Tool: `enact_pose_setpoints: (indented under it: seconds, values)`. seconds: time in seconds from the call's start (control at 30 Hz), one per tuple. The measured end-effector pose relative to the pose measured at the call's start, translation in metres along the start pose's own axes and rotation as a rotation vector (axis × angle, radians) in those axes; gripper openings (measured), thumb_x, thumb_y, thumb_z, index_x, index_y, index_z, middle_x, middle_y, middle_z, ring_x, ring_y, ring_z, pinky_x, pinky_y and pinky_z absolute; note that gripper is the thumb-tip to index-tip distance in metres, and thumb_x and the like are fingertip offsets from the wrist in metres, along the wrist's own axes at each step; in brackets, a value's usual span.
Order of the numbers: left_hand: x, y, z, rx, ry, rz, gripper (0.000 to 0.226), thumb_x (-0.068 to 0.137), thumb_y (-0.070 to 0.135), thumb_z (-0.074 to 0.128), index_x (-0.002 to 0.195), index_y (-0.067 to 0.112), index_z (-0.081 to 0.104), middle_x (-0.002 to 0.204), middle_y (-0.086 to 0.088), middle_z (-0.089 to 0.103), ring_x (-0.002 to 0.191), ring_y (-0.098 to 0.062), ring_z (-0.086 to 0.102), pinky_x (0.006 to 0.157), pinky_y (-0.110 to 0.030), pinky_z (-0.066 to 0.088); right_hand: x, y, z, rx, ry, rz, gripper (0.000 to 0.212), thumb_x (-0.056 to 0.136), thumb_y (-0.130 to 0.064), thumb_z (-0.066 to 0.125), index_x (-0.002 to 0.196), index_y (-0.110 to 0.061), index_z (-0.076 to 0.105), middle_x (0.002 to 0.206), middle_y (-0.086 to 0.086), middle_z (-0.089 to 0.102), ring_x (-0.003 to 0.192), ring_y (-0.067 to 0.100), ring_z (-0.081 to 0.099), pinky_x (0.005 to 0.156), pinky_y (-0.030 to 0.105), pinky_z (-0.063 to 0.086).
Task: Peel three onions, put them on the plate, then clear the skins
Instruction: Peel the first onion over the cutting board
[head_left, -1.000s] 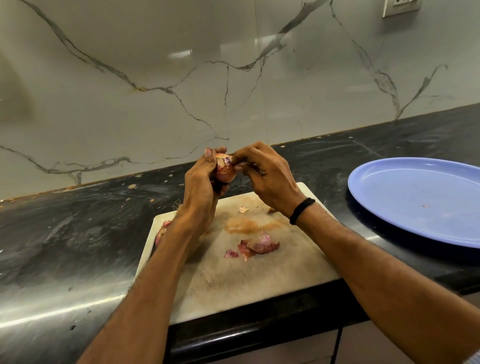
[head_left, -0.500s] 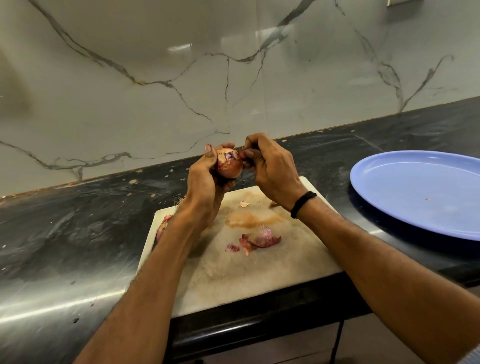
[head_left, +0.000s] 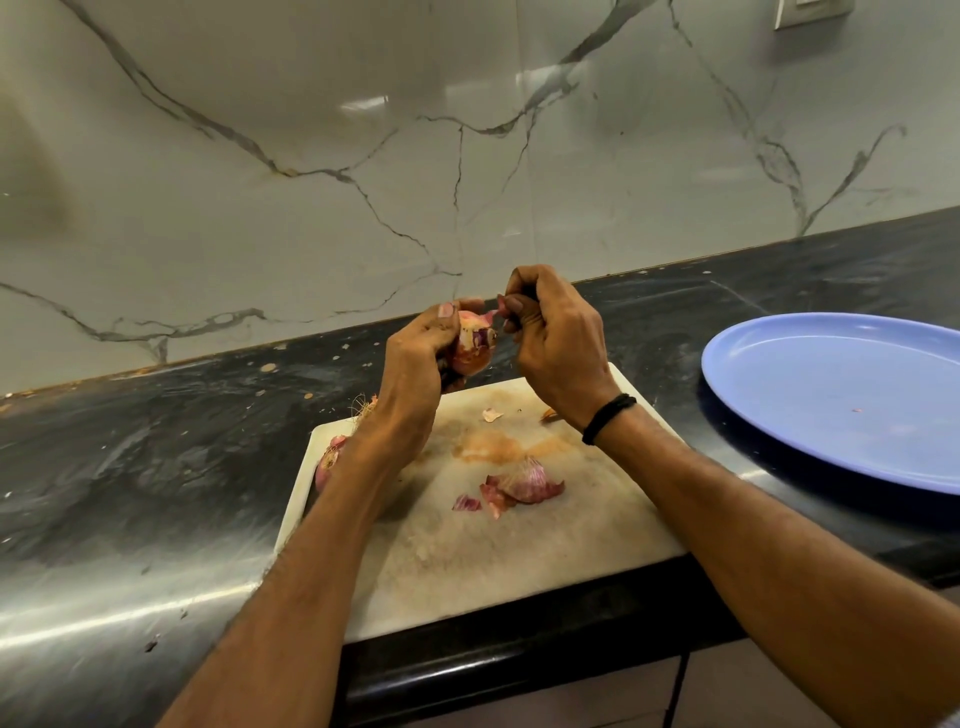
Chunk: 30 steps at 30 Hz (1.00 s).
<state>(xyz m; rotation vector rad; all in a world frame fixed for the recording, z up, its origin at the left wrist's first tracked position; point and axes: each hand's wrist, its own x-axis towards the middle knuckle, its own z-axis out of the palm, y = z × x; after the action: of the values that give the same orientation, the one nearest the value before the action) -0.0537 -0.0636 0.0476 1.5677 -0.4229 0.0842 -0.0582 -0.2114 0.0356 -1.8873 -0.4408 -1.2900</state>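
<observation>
A red onion (head_left: 474, 349) is held above the far edge of the white cutting board (head_left: 483, 561), gripped by my left hand (head_left: 420, 364). My right hand (head_left: 550, 332) pinches a strip of onion skin (head_left: 492, 315) that still hangs on the onion's top. Loose purple skins (head_left: 522, 484) lie in the middle of the board. Another onion (head_left: 328, 462) lies at the board's left edge, mostly hidden by my left forearm. The blue plate (head_left: 810, 395) sits to the right with only a tiny scrap on it.
The board lies on a black stone counter (head_left: 156, 467) against a marble-patterned wall. Small skin flakes (head_left: 491, 414) dot the board and the counter behind it. The counter's front edge runs just below the board.
My right hand has drawn away from the onion to the right and up, pulling a strip of skin loose. Both hands have risen a little.
</observation>
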Motion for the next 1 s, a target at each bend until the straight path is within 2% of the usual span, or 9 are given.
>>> enact_pose_setpoints:
  seconds: [0.07,0.17,0.37,0.5,0.6,0.7,0.8,0.9,1.0]
  values:
    - [0.0006,0.0008,-0.0008,0.025,0.001,0.025,0.031,0.108,0.026,0.04,0.11,0.026,0.071,0.109,0.0,0.069,0.088,-0.012,0.065,0.063,-0.02,0.051,0.0006,-0.0011,-0.0017,0.021,0.02,0.006,0.019,0.099,-0.014,0.043,0.096,0.0,0.057,0.083,0.007,0.06,0.069,0.017,0.059,0.062,0.029,0.053]
    - [0.0012,-0.0004,-0.0015,0.024,0.004,0.044,0.027,0.106,0.019,0.044,0.112,0.025,0.07,0.114,0.003,0.066,0.094,-0.011,0.067,0.073,-0.024,0.058,0.0006,-0.0008,-0.003,0.02,0.025,0.018,0.015,0.099,-0.01,0.045,0.097,0.0,0.057,0.083,0.008,0.061,0.07,0.018,0.06,0.062,0.031,0.054]
    - [0.0049,-0.0038,-0.0057,-0.036,0.033,0.093,0.035,0.102,0.003,0.049,0.127,0.023,0.064,0.127,-0.003,0.061,0.115,-0.023,0.063,0.084,-0.029,0.058,-0.0011,0.0025,-0.0031,-0.069,0.002,0.038,0.005,0.091,-0.006,0.061,0.097,-0.005,0.061,0.091,0.005,0.063,0.08,0.015,0.058,0.07,0.028,0.053]
    - [0.0022,-0.001,-0.0052,-0.054,0.025,0.164,0.048,0.091,-0.007,0.057,0.126,0.026,0.063,0.138,-0.008,0.055,0.118,-0.025,0.064,0.093,-0.034,0.057,-0.0014,0.0039,-0.0022,-0.053,-0.105,0.121,0.026,0.087,-0.017,0.069,0.113,-0.01,0.064,0.114,0.007,0.056,0.096,0.015,0.059,0.081,0.022,0.054]
    - [-0.0002,0.0025,-0.004,0.011,0.006,0.192,0.053,0.092,-0.011,0.059,0.134,0.02,0.059,0.142,-0.004,0.052,0.106,-0.012,0.07,0.089,-0.025,0.057,-0.0017,0.0041,-0.0001,-0.008,-0.186,0.104,0.038,0.089,-0.024,0.069,0.124,-0.01,0.062,0.121,0.01,0.055,0.099,0.015,0.06,0.085,0.021,0.053]
    - [-0.0009,0.0027,-0.0043,0.063,-0.006,0.2,0.055,0.091,-0.012,0.061,0.137,0.017,0.057,0.143,-0.003,0.053,0.104,0.0,0.068,0.084,-0.017,0.054,-0.0033,0.0057,0.0018,-0.008,-0.22,0.062,0.038,0.088,-0.021,0.069,0.123,-0.008,0.062,0.115,0.01,0.061,0.096,0.014,0.06,0.085,0.018,0.051]
    - [0.0006,0.0006,-0.0061,0.085,0.0,0.196,0.053,0.09,-0.005,0.067,0.137,0.019,0.058,0.142,-0.002,0.054,0.107,-0.002,0.066,0.085,-0.017,0.054,-0.0023,0.0068,0.0014,0.01,-0.185,0.069,0.033,0.088,-0.016,0.07,0.119,-0.008,0.064,0.114,0.009,0.063,0.097,0.012,0.061,0.086,0.009,0.048]
    - [0.0007,0.0017,-0.007,0.073,0.028,0.175,0.049,0.093,0.003,0.066,0.139,0.018,0.057,0.133,0.001,0.061,0.113,-0.006,0.064,0.092,-0.019,0.054,-0.0015,0.0054,0.0008,0.032,-0.136,0.068,0.03,0.086,-0.014,0.072,0.115,-0.008,0.066,0.113,0.009,0.065,0.098,0.012,0.062,0.087,0.011,0.049]
    - [-0.0007,0.0049,-0.0073,0.052,0.033,0.187,0.036,0.097,0.004,0.061,0.127,0.023,0.059,0.115,0.012,0.067,0.104,0.006,0.066,0.086,-0.013,0.052,-0.001,0.0045,-0.0006,0.06,-0.103,0.069,0.026,0.085,-0.01,0.073,0.11,-0.007,0.067,0.109,0.008,0.066,0.097,0.013,0.063,0.088,0.016,0.051]
